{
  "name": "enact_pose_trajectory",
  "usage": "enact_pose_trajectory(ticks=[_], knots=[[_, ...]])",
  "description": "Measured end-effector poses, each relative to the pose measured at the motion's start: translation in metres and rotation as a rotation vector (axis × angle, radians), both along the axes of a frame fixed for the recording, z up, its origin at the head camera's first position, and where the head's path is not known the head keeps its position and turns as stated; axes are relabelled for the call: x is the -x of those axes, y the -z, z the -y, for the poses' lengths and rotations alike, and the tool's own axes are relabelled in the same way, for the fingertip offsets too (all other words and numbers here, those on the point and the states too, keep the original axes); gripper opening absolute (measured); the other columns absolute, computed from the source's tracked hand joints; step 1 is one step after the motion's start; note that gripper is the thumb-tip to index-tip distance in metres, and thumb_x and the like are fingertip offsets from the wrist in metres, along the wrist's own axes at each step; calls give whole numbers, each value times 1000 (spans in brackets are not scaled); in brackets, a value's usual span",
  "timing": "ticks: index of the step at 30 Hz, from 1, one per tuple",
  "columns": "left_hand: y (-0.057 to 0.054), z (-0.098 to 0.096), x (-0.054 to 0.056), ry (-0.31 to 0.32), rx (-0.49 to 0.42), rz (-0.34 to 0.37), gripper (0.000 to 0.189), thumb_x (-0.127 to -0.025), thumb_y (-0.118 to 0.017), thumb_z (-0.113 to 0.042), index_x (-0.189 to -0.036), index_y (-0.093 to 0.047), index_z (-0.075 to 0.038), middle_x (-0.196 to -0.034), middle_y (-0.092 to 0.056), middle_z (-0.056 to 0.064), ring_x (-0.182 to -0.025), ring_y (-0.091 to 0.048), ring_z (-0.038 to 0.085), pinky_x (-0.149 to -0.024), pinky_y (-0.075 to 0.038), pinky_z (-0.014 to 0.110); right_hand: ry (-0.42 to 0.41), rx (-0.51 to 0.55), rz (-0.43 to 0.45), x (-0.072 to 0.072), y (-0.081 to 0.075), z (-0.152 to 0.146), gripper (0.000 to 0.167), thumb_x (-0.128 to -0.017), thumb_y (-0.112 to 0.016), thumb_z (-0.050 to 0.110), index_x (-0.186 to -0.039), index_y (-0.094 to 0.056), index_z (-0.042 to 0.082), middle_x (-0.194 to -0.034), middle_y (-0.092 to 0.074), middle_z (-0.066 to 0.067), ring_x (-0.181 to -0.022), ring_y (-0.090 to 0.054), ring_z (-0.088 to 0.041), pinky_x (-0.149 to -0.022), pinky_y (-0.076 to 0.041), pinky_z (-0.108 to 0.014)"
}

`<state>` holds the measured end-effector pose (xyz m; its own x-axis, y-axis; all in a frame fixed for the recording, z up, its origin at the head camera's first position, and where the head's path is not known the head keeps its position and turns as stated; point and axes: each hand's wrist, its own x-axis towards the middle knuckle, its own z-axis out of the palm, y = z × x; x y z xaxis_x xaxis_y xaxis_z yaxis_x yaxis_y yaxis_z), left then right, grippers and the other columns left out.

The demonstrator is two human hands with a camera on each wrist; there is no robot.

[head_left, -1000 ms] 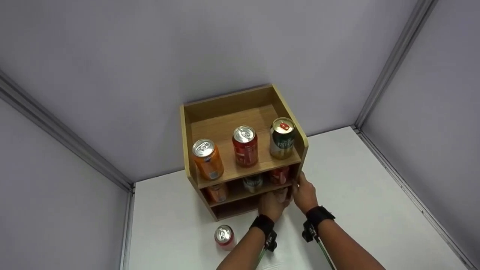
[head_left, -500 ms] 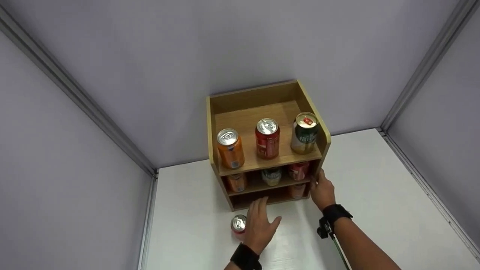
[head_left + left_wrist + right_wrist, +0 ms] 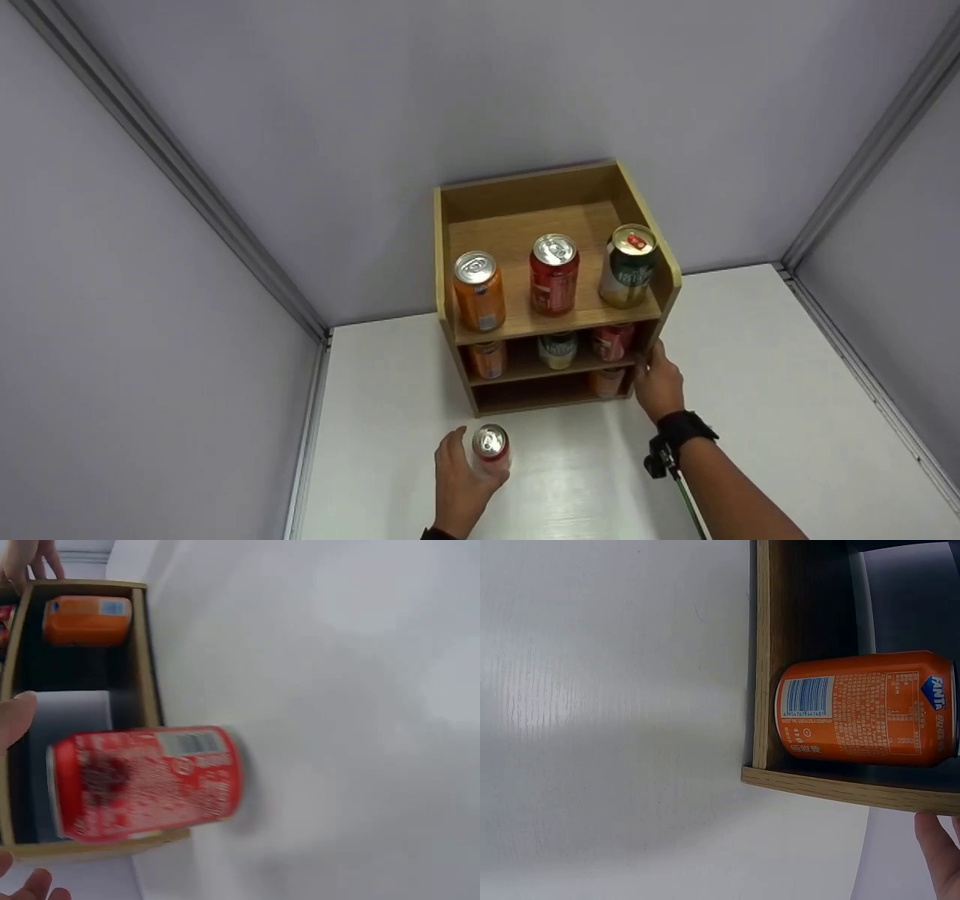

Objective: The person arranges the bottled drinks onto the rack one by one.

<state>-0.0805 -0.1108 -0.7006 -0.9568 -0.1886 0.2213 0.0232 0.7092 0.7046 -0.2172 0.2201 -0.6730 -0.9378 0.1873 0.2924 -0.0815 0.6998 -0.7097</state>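
A red soda can point(image 3: 491, 450) stands upright on the white table in front of the wooden shelf unit point(image 3: 559, 324). Around it, thumb and fingers spread apart, is my left hand point(image 3: 459, 480); the left wrist view shows a gap between thumb, fingers and the can point(image 3: 150, 780). My right hand point(image 3: 661, 386) rests against the shelf's right side panel near its front edge. One extended finger point(image 3: 936, 844) touches that panel's outer face in the right wrist view. In the lowest compartment, at the right end, stands an orange Fanta can point(image 3: 866, 709).
On the top board stand an orange can point(image 3: 480, 296), a red can point(image 3: 553, 281) and a green-and-gold can point(image 3: 630, 270). The middle compartment holds another orange can point(image 3: 489, 360), a green-and-gold can point(image 3: 558, 350) and a red can point(image 3: 613, 342). A grey wall point(image 3: 517, 82) rises behind.
My left hand has come out of the lowest compartment, leaving the orange can inside, and moved left to the red can. The right hand stays at the shelf's side. The head view has shifted.
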Motion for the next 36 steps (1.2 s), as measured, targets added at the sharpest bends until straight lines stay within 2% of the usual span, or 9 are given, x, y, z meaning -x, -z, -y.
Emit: enact_pose_trajectory(ticks=[4,9,12,15,21,25,31,36], knots=[[16,3,-5,-28,-78,130,98,-57,-93,-27,-136,-42,-3,-131,-46,18,-124,-42,35,-100,-37,50,4,0,12,-1,2,-1,29,-99,-53,8,-126,-47,3,-111,-64,-30,-96,-62,-48,-75,-47,-58],[34,3,-4,-75,-206,206,99,-57,-94,-23,-138,-41,-4,-133,-45,16,-124,-44,34,-100,-37,51,-10,12,90,-3,1,1,34,-100,-50,10,-133,-43,3,-118,-61,-29,-103,-61,-46,-79,-48,-56],[42,1,-2,-84,-284,203,97,-58,-93,-21,-139,-41,-3,-132,-47,16,-121,-47,32,-98,-39,49,-11,12,92,-3,0,2,33,-100,-50,10,-132,-44,2,-118,-61,-30,-104,-61,-46,-81,-47,-56],[49,-2,0,-66,-363,176,95,-60,-92,-18,-139,-41,-1,-131,-50,16,-119,-49,32,-99,-38,50,-5,15,76,-3,0,2,31,-100,-52,11,-130,-46,3,-117,-62,-29,-103,-61,-46,-80,-47,-56],[61,-10,2,-63,-447,113,90,-62,-91,-14,-137,-43,-1,-129,-53,16,-120,-50,32,-99,-37,52,-5,6,50,-3,1,3,30,-99,-52,10,-128,-47,1,-113,-63,-30,-100,-62,-47,-78,-47,-57],[67,-17,6,-90,-437,58,88,-62,-91,-12,-135,-44,0,-126,-54,14,-119,-51,30,-99,-38,50,-5,-2,25,-3,1,2,28,-99,-52,10,-126,-48,2,-111,-63,-30,-97,-62,-48,-77,-46,-58],[71,-25,14,-150,-337,-12,82,-60,-93,-17,-127,-47,-3,-118,-55,10,-114,-53,27,-96,-41,44,-3,3,-8,-2,0,0,27,-99,-53,10,-124,-48,3,-110,-64,-28,-96,-62,-48,-75,-46,-58],[70,-27,18,-178,-279,-32,80,-58,-94,-16,-123,-49,-4,-114,-56,9,-110,-55,25,-94,-43,42,-2,-10,2,-1,0,0,28,-99,-52,10,-126,-47,2,-111,-64,-29,-97,-63,-47,-75,-48,-57]])
